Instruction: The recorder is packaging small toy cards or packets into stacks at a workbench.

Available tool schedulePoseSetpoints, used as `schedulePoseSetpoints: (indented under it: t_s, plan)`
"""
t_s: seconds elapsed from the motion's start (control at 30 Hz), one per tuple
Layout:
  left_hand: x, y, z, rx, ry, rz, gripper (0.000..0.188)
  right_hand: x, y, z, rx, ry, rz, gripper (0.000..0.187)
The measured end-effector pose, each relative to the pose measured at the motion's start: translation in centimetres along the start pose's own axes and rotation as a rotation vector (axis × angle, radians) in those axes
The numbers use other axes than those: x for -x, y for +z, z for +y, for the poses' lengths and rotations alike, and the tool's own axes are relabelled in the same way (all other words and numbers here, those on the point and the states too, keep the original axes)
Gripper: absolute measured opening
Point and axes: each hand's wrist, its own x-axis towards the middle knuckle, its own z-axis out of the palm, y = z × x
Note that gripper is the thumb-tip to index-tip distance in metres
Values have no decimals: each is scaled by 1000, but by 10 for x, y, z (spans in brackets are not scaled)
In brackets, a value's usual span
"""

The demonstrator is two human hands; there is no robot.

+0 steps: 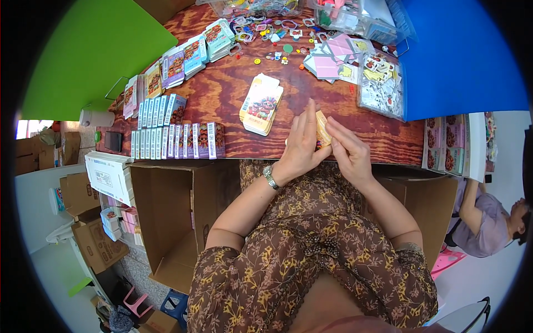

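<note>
Between my two hands, at the table's near edge, stands a small yellow-orange cardboard box (pixel 322 131). My left hand (pixel 302 141) presses along its left side, fingers stretched and pointing away from me. From the right, my right hand (pixel 350 149) closes on it with the fingertips at its upper part. My palms hide much of the box. Just left of them lies a stack of flat yellow unfolded boxes (pixel 260 108) with printed characters. Rows of filled-out small boxes (pixel 176 141), purple and light blue, stand on the left of the table.
More flat box stacks (pixel 219 40) line the table's far left. Small charms (pixel 286 49), pink cards (pixel 327 60) and a clear bin of stickers (pixel 382 83) lie at the far side. An open carton (pixel 166 216) sits below the left edge. Another person (pixel 483 216) is at the right.
</note>
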Motion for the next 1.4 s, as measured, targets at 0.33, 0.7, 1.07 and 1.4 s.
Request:
schedulePoseSetpoints:
  t_s: [0.33, 0.7, 1.07, 1.4]
  plan:
    - [7, 2, 8, -121, -6, -70, 102, -4, 18, 7, 38, -15, 0, 55]
    - [18, 17, -3, -229, 41, -262, 100, 22, 48, 31, 238, -151, 227, 53]
    - [1, 13, -4, -332, 115, -196, 105, 1, 17, 26, -13, 4, 91, 50]
    - [-2, 14, -2, -239, -85, -66, 103, -5, -10, 29, -222, 155, -45, 64]
